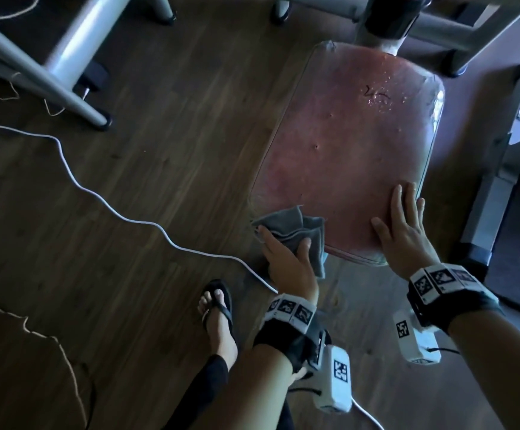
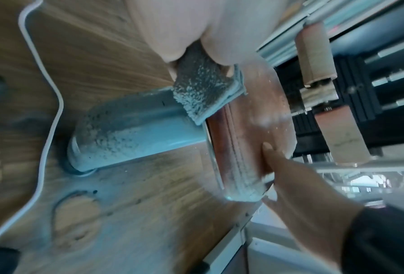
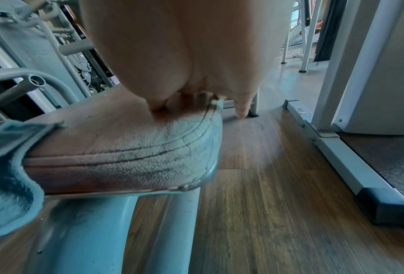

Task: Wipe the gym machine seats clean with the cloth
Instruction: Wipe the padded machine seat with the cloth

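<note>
A worn red padded seat [image 1: 345, 144] on a grey metal post fills the upper right of the head view, its surface cracked and flecked white near the far end. My left hand [image 1: 283, 252] grips a folded grey cloth [image 1: 299, 231] at the seat's near left corner; in the left wrist view the cloth [image 2: 200, 87] hangs over the seat's edge [image 2: 231, 140]. My right hand [image 1: 404, 225] lies flat with straight fingers on the seat's near right corner. In the right wrist view its fingers [image 3: 158, 105] press the seat's top [image 3: 130, 144], with the cloth [image 3: 6, 185] at left.
A white cable [image 1: 97, 193] snakes across the wooden floor left of the seat. Grey machine legs [image 1: 66, 72] stand at upper left, and a machine frame [image 1: 494, 187] runs along the right. My sandalled foot [image 1: 218, 318] is on the floor below the cloth.
</note>
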A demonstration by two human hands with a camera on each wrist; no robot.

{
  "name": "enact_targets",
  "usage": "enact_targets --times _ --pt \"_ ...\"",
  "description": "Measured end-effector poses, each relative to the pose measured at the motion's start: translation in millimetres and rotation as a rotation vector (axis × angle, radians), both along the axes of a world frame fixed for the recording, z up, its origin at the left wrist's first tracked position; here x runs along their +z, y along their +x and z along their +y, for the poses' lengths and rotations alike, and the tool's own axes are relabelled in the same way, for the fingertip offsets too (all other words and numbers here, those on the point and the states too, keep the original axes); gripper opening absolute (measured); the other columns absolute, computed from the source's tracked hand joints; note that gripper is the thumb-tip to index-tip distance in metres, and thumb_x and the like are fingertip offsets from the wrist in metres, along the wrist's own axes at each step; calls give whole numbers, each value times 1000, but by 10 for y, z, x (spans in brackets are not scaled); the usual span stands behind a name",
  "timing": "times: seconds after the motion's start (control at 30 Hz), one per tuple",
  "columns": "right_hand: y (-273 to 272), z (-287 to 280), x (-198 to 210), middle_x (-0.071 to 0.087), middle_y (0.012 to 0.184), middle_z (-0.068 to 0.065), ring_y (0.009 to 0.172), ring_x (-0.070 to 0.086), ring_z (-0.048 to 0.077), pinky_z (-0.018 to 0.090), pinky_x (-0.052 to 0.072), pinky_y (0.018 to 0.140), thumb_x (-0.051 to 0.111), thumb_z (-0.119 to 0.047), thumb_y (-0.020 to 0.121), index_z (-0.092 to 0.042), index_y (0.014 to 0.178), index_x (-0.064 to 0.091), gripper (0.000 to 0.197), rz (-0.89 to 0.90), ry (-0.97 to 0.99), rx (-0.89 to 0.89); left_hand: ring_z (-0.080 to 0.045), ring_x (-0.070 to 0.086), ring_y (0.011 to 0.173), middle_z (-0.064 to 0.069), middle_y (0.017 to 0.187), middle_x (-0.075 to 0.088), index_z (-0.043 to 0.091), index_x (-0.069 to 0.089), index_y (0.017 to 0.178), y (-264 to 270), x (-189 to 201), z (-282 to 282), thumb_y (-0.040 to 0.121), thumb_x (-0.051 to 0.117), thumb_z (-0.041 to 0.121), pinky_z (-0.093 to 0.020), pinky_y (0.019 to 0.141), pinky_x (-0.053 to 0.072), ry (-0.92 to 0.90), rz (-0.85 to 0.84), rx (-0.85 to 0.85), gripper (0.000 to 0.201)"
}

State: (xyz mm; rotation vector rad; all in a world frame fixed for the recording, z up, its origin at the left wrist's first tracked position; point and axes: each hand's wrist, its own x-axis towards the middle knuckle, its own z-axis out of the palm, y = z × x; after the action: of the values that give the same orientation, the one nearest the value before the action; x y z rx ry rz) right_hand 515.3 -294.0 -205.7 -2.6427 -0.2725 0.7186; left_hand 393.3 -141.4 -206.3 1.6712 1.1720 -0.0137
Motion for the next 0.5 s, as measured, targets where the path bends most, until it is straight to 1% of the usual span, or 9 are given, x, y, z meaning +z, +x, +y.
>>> enact_targets --times 0.1,0.17,0.23,0.3,0.33,0.37,0.43,0.47,0.5 --pt "7 -8 -3 -20 159 -4 146 -14 30 43 3 118 34 -44 99 -24 154 -7 71 -2 -5 13 -24 22 146 -15 161 16 4 5 155 79 -73 243 95 60 25 -6 102 10 56 -29 50 83" --pt "7 -17 -16 -20 160 -3 146 -15 31 42 3 117 34 -44 99 -23 154 -7 72 -5 -1 22 -28 28 144 -18 158 22 5 9 155 92 -141 443 94 61 26 -18 111 18 135 -40 42 82" --pt "-3 -23 -22 -20 160 -3 146 -15 31 41 1 117 34 -44 98 -22 154 -7 72 -10 8 26 -30 28 144 -18 158 21 8 9 155 75 -183 497 94 60 30 -33 117 25 170 -43 21 82" --pt "-6 -27 -25 -20 159 -4 146 -16 31 41 0 117 33 -44 99 -23 153 -8 72 -6 8 22 -31 31 142 -17 159 20 11 4 156 41 -153 349 95 56 38 -41 116 30 144 -19 17 85" --pt "-6 -28 -27 -21 159 -4 146 -16 31 42 0 118 33 -44 99 -23 153 -8 72 -4 7 22 -31 33 142 -15 160 19 12 2 156 22 -113 225 94 52 45 -40 116 31 123 -7 17 86" --pt "-9 -32 -27 -21 159 -4 146 -16 31 42 0 118 32 -45 99 -23 153 -9 72 -2 5 24 -31 32 142 -14 160 18 11 1 156 -3 -70 91 90 45 56 -36 117 28 96 -6 19 91" --pt "-8 -35 -31 -22 159 -4 146 -17 31 42 -1 117 31 -46 98 -24 153 -10 72 -2 1 27 -30 30 143 -15 160 19 7 1 155 -35 2 -137 75 29 73 -27 115 21 39 -30 18 107" --pt "-8 -33 -32 -22 159 -5 146 -17 30 41 -1 117 31 -46 98 -24 153 -10 72 -2 -4 26 -29 28 143 -16 159 20 6 1 155 -35 18 -186 71 26 74 -24 113 18 16 -28 10 110" --pt "-8 -30 -29 -22 159 -5 146 -17 30 40 -1 116 30 -47 98 -24 153 -10 72 -2 -8 25 -29 27 143 -15 159 21 6 2 155 -24 21 -175 75 29 72 -22 112 17 1 -24 10 107"
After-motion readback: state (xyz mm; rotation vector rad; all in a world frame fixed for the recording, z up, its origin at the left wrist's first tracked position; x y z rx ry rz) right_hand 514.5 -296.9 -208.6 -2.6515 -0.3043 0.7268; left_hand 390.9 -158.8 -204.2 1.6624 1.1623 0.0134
